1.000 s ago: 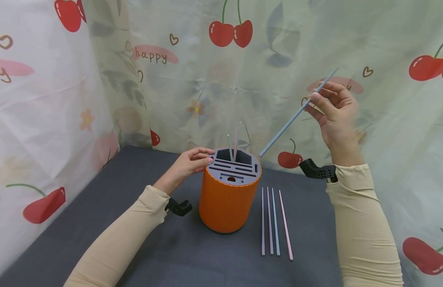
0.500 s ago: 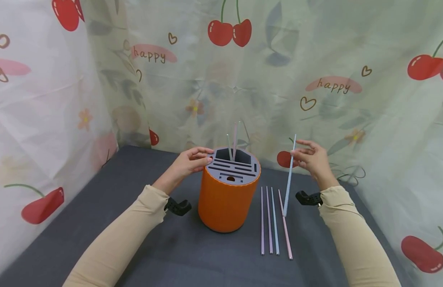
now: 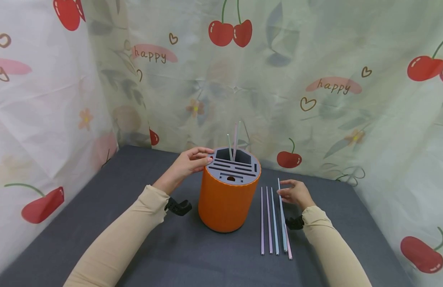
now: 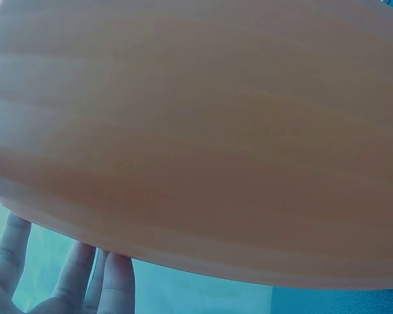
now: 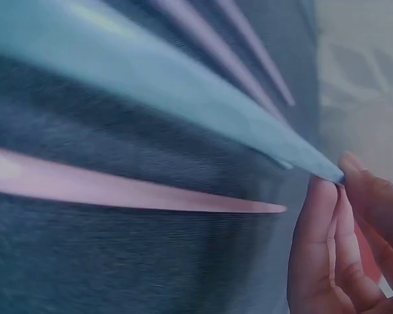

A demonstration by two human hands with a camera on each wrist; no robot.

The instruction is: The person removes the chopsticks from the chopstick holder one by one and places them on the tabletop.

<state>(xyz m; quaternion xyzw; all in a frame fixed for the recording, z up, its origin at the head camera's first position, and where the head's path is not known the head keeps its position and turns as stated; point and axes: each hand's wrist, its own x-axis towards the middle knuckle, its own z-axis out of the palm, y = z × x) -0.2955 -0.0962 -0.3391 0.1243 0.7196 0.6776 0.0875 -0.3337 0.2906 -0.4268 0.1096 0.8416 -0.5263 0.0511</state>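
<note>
An orange cylindrical holder (image 3: 224, 203) with a grey slotted top stands on the dark table. My left hand (image 3: 187, 164) rests against its left rim; in the left wrist view, fairly straight fingers (image 4: 72, 275) touch the orange wall. Between thumb and fingertips, my right hand (image 3: 296, 194) pinches the far end of a light blue chopstick (image 3: 282, 217). In the right wrist view this chopstick (image 5: 183, 85) slopes above the table. A pink chopstick (image 3: 288, 244) lies close beside and partly beneath it. To the left lie another blue chopstick (image 3: 274, 219) and two purple chopsticks (image 3: 262, 223), roughly parallel.
Several thin sticks (image 3: 235, 139) stand in the holder's rear compartment. A patterned curtain (image 3: 243, 79) hangs behind and along both sides of the table (image 3: 192, 259).
My right hand has come down from high on the right to the table, bringing the blue chopstick next to the pink one. My left hand stays on the holder.
</note>
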